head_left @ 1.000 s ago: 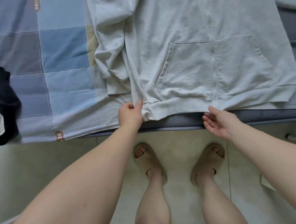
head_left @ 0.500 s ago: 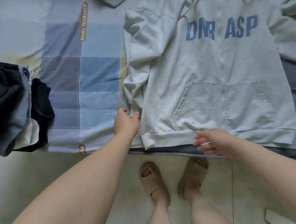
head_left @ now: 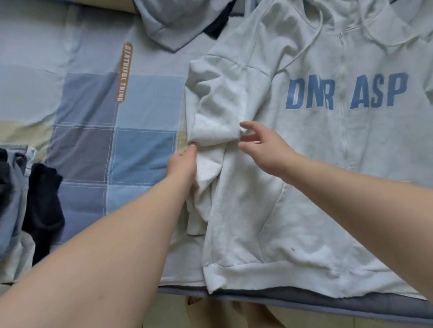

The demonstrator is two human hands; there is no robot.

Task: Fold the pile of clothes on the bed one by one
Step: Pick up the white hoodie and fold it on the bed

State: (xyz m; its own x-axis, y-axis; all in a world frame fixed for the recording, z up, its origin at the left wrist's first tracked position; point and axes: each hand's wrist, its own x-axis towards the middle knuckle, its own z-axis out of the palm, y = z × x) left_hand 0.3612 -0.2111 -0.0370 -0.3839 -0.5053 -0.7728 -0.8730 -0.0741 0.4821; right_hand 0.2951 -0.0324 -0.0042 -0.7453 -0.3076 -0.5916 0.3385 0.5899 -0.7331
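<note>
1 hoodie (head_left: 311, 184), hood (head_left: 340, 7) away, sleeve (head_left: 213, 129) seemingly pinched

A blue, grey and cream checked sheet (head_left: 137, 112) covers the left side, with an orange lettered label (head_left: 125, 72) towards the far side. A grey mattress edge (head_left: 305, 298) runs along the near side. Below it lie pale floor tiles (head_left: 319, 321) and blurred tan sandals (head_left: 200, 312).
</note>
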